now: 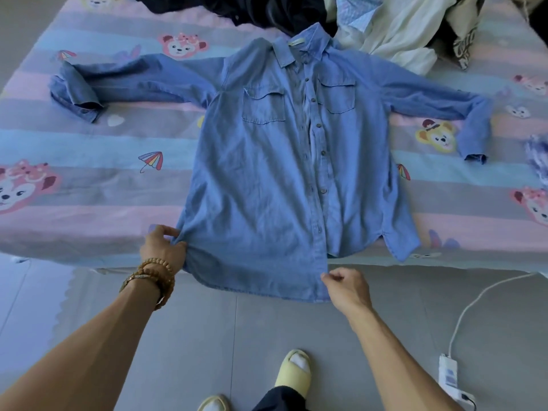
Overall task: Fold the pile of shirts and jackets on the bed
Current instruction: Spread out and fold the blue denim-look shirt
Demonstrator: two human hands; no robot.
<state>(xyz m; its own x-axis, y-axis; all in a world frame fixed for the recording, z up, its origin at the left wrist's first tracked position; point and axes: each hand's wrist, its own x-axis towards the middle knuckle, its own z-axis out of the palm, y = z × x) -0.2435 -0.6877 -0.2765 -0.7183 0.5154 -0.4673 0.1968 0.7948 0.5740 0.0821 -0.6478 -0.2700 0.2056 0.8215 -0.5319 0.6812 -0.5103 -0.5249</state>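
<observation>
The left hand (161, 247) pinches the denim shirt (267, 179) at its hem corner; the right hand (348, 287) (fingers curled) pinches the front edge, sleeves spread beyond both.

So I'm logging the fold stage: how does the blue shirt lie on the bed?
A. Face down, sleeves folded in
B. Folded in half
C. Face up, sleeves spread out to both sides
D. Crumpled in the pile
C: the blue shirt shows its buttons and chest pockets, and both sleeves stretch outward.
</observation>
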